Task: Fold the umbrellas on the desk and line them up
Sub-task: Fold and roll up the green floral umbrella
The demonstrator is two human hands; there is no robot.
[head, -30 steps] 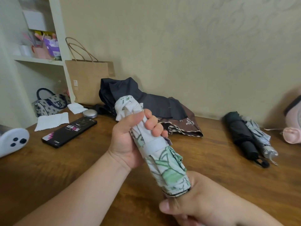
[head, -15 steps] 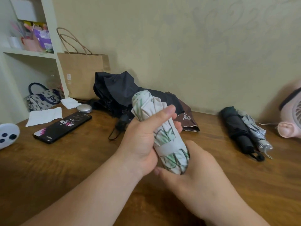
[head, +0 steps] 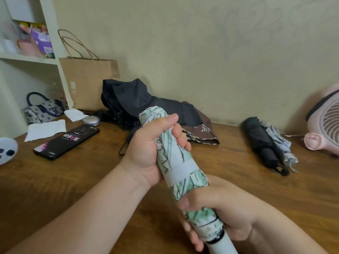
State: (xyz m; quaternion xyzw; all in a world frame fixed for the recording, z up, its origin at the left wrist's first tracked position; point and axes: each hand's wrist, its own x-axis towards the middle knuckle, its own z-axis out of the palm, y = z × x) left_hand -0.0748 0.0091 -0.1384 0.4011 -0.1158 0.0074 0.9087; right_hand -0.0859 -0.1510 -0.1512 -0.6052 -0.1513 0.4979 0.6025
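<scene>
A folded white umbrella with a green leaf print [head: 181, 169] is held over the wooden desk [head: 73, 180], its white strap wrapped round the middle and its white handle pointing toward me. My left hand [head: 148, 149] grips its upper half. My right hand [head: 216, 215] grips the lower end just above the handle. A loose black umbrella [head: 139, 101] and a brown one [head: 203, 132] lie unfolded at the back by the wall. Two folded umbrellas, a black one [head: 260, 143] and a grey patterned one [head: 280, 145], lie side by side at the right.
A black phone [head: 67, 142], paper tissues [head: 45, 127] and a small silver disc [head: 91, 121] lie at the left. A brown paper bag [head: 88, 83] leans on the wall beside a shelf. A pink fan [head: 324, 125] stands at the right, a white device [head: 7, 150] at the left edge.
The printed umbrella tilted back so that its handle end points at me. My right hand shifted from cupping its end to gripping round the lower part. The white handle came into view.
</scene>
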